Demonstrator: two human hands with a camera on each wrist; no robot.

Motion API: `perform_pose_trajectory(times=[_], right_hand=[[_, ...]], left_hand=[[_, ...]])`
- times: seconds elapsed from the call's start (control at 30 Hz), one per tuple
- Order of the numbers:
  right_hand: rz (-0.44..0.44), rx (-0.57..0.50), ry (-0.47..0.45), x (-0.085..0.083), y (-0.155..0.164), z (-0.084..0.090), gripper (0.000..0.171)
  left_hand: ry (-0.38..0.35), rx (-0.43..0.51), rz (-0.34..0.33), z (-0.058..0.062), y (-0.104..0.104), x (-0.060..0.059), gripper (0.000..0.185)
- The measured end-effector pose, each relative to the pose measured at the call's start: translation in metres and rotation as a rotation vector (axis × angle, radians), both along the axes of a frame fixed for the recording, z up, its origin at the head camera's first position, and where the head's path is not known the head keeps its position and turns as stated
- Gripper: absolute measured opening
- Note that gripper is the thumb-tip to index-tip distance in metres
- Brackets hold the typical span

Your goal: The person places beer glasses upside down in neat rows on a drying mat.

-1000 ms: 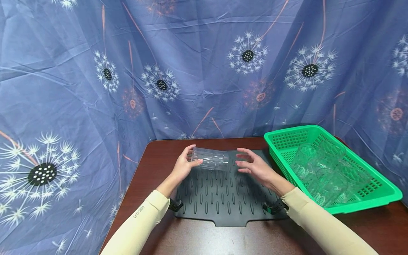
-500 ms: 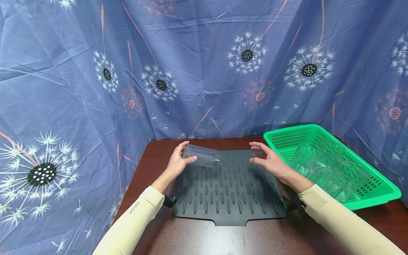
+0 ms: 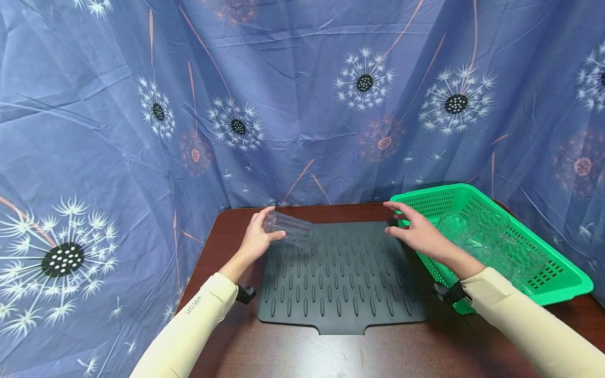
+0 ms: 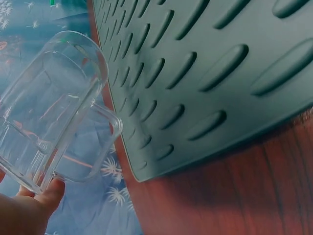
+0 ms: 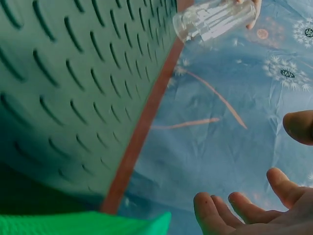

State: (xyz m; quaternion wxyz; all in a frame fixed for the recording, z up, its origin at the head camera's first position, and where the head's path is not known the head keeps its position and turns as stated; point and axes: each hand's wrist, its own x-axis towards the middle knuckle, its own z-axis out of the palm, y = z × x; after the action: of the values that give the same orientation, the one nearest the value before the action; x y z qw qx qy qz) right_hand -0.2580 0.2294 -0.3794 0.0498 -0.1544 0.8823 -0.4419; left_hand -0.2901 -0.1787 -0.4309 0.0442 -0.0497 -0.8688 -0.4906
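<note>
My left hand [image 3: 255, 239] grips the bottom end of a clear mug [image 3: 295, 231] above the far left of a dark grey ridged mat [image 3: 340, 283]. In the head view the mug lies nearly on its side, its far end pointing right and slightly down. The left wrist view shows its handle [image 4: 110, 127] and rounded rim, with the thumb against the base end. My right hand [image 3: 420, 231] hovers beside the green basket [image 3: 553, 299], fingers spread and holding nothing. In the right wrist view its fingers [image 5: 210, 215] are apart from everything.
Several clear mugs [image 3: 487, 236] lie inside the green basket on the right. The brown table [image 3: 283, 357] shows around the mat. A blue dandelion-print curtain [image 3: 302, 105] hangs behind and to the left.
My left hand has moved left with the mug. My right hand has drawn away from the mug to the right, toward the basket.
</note>
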Motion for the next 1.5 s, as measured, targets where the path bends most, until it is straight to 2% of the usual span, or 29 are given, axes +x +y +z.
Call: perform_pose_trajectory(times=[0.2,0.37,0.57,0.73,1.0,1.2,1.5], right_hand=[[-0.001,0.131,0.129,-0.001,0.012,0.01,0.067],[-0.001,0.242,0.259,-0.006,0.023,0.008,0.066],[-0.006,0.332,0.306,-0.011,0.039,0.01,0.067],[-0.01,0.456,0.29,-0.013,0.054,0.012,0.071],[-0.009,0.637,0.224,-0.017,0.074,0.012,0.074],[0.018,0.693,0.155,-0.019,0.077,0.022,0.078],[0.02,0.714,0.09,-0.025,0.092,0.032,0.079]], left_hand=[[0.033,-0.038,0.005,0.001,-0.002,-0.004,0.078],[0.057,-0.075,0.004,0.003,-0.004,-0.005,0.079],[0.083,-0.117,-0.007,0.005,-0.006,-0.008,0.08],[0.106,-0.153,-0.007,0.005,-0.007,-0.012,0.081],[0.071,-0.175,-0.033,0.008,-0.003,-0.017,0.081],[0.082,-0.22,-0.041,0.011,-0.003,-0.019,0.082],[0.101,-0.271,-0.054,0.014,-0.003,-0.022,0.082]])
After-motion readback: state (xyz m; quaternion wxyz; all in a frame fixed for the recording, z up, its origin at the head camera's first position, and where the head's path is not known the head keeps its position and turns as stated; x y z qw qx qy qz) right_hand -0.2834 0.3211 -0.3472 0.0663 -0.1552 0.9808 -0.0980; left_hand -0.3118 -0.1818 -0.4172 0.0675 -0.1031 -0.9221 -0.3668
